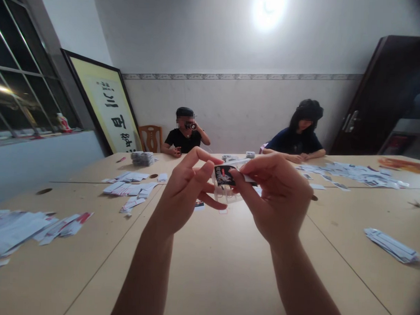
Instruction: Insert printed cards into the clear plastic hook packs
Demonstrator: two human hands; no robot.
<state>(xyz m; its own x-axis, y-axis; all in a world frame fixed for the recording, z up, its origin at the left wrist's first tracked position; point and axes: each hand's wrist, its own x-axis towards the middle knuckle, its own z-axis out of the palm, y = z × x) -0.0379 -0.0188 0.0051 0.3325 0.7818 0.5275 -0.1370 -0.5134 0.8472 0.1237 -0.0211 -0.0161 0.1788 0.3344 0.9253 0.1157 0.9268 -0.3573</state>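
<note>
Hands raised above the surface (227, 268), close together. Left hand (184, 193) and right hand (277, 196) each pinch a small black card (224, 175) and its clear sleeve (225, 192) between thumb and fingers, both grips closed on it. Loose cards (133, 189) lie scattered beyond. Two people sit opposite.

Makeshift workroom — big shared table (227, 268) strewn with card piles (347, 174).
</note>
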